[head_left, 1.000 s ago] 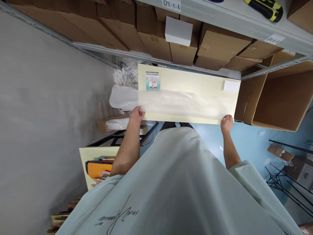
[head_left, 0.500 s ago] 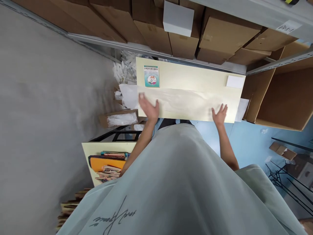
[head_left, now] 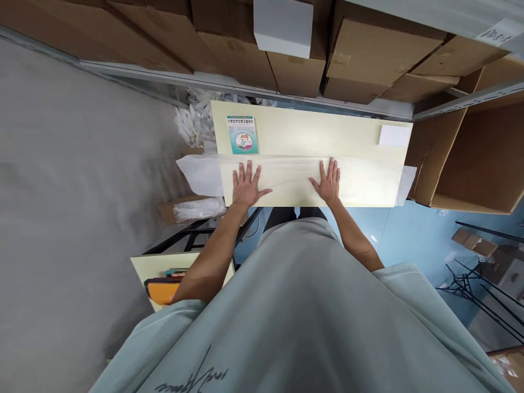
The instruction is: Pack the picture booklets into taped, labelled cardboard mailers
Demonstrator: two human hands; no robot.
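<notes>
A long strip of thin, translucent white sheet [head_left: 286, 169] lies across the pale yellow tabletop [head_left: 311, 128], its ends hanging past both short sides. Flat on its left part rests my left hand [head_left: 246, 188], fingers spread. My right hand [head_left: 328, 183] presses on the sheet near the middle, also with fingers apart. Neither hand grips anything. Just beyond my left fingertips lies a small teal and white book [head_left: 243, 135] with a cartoon picture on its cover. Toward the far right corner sits a small white rectangular piece [head_left: 393, 136], perhaps card or a pad.
Cardboard boxes [head_left: 380, 54] fill the metal shelf beyond the table. A large open carton [head_left: 483, 153] stands at the right. Plastic bags [head_left: 200, 117] pile up at the left, near a small box with white wrapping [head_left: 200, 209]. A second table with an orange folder [head_left: 162, 291] is at lower left.
My right hand has moved left along the sheet toward the middle. My left hand has settled flat, fingers spread. The sheet looks straighter, with its left end sticking out farther.
</notes>
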